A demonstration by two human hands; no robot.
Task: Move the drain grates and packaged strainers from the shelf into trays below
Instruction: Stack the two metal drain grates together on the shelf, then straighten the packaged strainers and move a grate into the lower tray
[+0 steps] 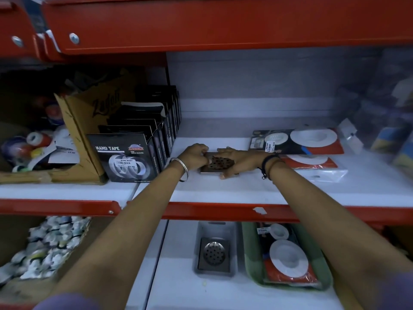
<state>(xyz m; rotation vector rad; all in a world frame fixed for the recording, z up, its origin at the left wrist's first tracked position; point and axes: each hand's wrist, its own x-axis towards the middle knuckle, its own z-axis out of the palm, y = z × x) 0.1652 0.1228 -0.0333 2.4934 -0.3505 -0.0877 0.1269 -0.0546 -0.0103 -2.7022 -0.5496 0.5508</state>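
Observation:
A square metal drain grate (218, 164) with a round perforated centre lies on the white shelf (223, 191). My left hand (194, 158) grips its left edge with curled fingers. My right hand (240, 161) wraps around its right side, thumb at the front edge. To the right on the same shelf lie packaged strainers (312, 139), white discs on red card, stacked on more packs (312, 163). Below, a grey tray (215, 227) holds another drain grate (214, 253). Next to it a green tray (250, 260) holds a packaged strainer (288, 258).
Black nano tape boxes (127, 157) stand in a row just left of my left hand. A cardboard box (85, 130) with tape rolls sits further left. Wrapped goods (388, 130) fill the shelf's right end. Red shelf rails (223, 211) run along the front edges.

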